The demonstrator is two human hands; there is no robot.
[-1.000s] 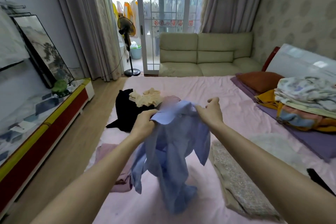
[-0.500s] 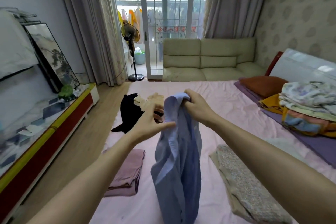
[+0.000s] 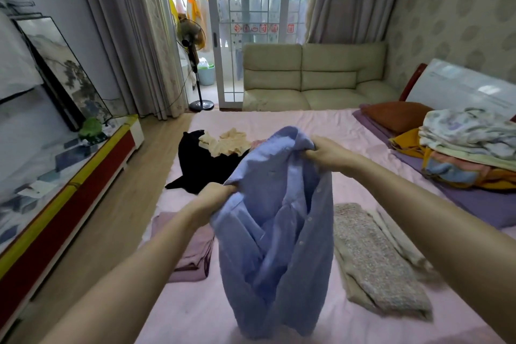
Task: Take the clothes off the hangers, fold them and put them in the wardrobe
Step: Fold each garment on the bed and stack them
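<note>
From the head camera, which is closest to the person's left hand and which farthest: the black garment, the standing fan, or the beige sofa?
Measured from the left hand, which grips the blue shirt:
1. Black garment, on the bed just beyond the hand.
2. Standing fan, on the floor by the balcony door, far ahead.
3. Beige sofa, past the bed's far end, off to the right; nearly level with the fan.

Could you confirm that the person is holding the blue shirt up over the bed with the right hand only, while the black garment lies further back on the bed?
Not quite: the head view shows both hands gripping the blue shirt, left hand and right hand. It does hang over the bed, with the black garment further back.
</note>
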